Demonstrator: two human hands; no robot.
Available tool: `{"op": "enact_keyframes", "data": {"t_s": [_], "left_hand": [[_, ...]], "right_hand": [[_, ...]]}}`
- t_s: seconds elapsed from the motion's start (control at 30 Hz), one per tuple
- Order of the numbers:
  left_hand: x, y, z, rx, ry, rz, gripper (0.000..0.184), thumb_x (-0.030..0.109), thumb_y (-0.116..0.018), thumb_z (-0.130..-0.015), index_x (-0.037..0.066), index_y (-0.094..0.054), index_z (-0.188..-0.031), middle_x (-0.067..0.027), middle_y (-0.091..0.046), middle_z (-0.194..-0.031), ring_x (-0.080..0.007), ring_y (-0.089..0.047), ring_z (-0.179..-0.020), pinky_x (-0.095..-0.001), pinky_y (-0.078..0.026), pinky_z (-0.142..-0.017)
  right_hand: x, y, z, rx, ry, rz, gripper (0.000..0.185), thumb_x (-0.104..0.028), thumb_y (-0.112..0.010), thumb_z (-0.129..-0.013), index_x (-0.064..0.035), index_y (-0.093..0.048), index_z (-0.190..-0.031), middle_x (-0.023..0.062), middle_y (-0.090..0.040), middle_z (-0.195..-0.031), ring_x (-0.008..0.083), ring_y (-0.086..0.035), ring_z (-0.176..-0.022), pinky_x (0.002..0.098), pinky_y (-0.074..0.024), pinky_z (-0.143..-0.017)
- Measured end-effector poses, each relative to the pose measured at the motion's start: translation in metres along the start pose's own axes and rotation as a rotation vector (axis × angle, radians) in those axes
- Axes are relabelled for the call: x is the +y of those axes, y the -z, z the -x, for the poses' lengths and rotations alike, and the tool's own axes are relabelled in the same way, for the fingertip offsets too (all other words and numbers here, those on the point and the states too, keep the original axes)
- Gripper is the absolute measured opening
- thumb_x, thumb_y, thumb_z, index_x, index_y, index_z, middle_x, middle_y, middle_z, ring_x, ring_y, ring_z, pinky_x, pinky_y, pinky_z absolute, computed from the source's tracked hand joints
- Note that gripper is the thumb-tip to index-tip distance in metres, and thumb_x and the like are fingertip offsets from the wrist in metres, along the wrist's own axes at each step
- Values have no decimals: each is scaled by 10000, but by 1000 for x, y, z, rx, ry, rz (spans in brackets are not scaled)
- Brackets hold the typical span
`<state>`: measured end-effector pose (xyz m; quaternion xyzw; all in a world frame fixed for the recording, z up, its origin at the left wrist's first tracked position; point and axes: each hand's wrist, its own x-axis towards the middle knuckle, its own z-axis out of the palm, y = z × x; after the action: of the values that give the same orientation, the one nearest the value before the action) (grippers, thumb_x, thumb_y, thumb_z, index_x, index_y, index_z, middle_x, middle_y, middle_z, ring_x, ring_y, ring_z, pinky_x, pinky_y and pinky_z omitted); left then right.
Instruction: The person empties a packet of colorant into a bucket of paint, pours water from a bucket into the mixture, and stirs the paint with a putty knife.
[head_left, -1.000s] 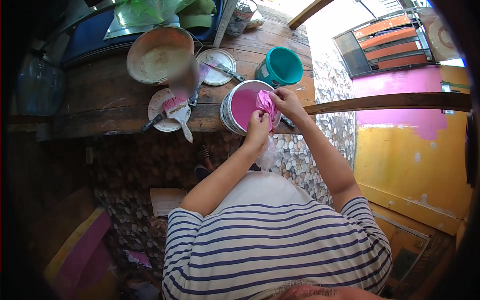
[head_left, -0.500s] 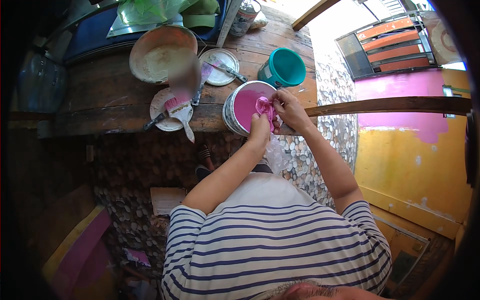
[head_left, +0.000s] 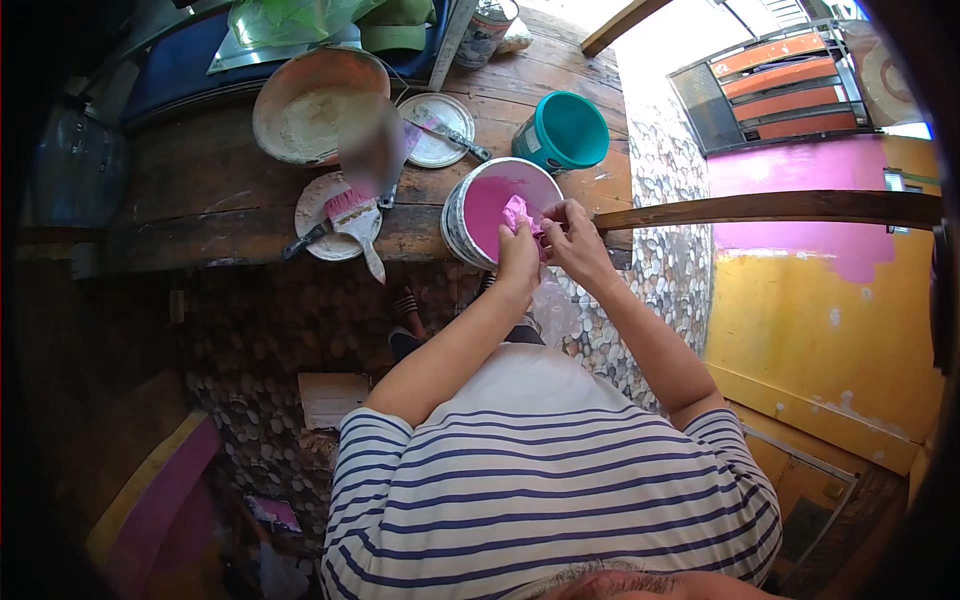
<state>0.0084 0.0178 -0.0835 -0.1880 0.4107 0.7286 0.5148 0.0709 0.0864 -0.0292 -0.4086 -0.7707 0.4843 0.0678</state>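
My left hand is closed round a crumpled, pink-smeared plastic bag, which bunches up above the thumb. Close beside it, my right hand has its fingers curled in and pinching at the bag's right side; the fingertips are partly hidden. Below both hands hangs clear plastic, seemingly part of the same bag. Both hands are over the near right rim of a white bucket whose inside is coated with pink paint.
On the wooden table lie a pink-tipped paintbrush on a round lid, another white lid with a scraper, a large basin and a teal bucket. A wooden rail runs right.
My right hand has shifted slightly down and right along the bag. The pink bunch in my left hand is more crumpled and sits a little further left.
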Motion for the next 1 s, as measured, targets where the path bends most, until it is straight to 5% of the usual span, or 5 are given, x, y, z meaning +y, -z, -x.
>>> {"op": "enact_keyframes", "data": {"t_s": [0.17, 0.3, 0.43, 0.73, 1.0], "left_hand": [[-26, 0, -9, 28, -127, -142, 262, 231, -439, -1036, 33, -335, -1172, -154, -563, -1012, -204, -620, -763, -375, -519, -635], [-40, 2, -9, 13, -492, -592, 291, 206, -496, -996, 35, -307, -1139, -207, -588, -983, -334, -642, -773, -464, -504, -708], [-25, 0, 9, -37, -483, -832, 369, 195, -543, -946, 6, -287, -1132, -343, -589, -965, -517, -609, -867, -551, -466, -736], [-38, 0, 7, 84, -624, -539, 324, 120, -575, -936, -22, -367, -1140, -221, -581, -1059, -356, -622, -933, -443, -491, -819], [-34, -3, 19, 28, -559, -630, 379, 68, -549, -892, -24, -338, -1194, -283, -561, -1113, -431, -596, -1024, -470, -464, -882]], "right_hand": [[-1, 4, -12, -144, -41, 434, 541, -436, -477, -1006, 68, -617, -1141, 184, -632, -1044, 269, -642, -914, 382, -477, -900], [-20, 6, -12, -423, -370, -29, 494, -425, -494, -996, 2, -627, -1206, 131, -656, -1125, 202, -622, -1027, 340, -480, -890], [-26, 6, -11, -393, -485, -252, 424, -366, -535, -977, -18, -625, -1203, 77, -663, -1089, 153, -629, -974, 302, -498, -846], [-12, 7, -31, -326, -549, -499, 258, -171, -493, -951, 16, -638, -1052, 102, -673, -960, 198, -660, -821, 358, -544, -764], [-7, 6, -44, -383, -638, -713, 246, -148, -508, -907, 50, -592, -1025, 147, -636, -946, 242, -642, -861, 388, -543, -792]]}}
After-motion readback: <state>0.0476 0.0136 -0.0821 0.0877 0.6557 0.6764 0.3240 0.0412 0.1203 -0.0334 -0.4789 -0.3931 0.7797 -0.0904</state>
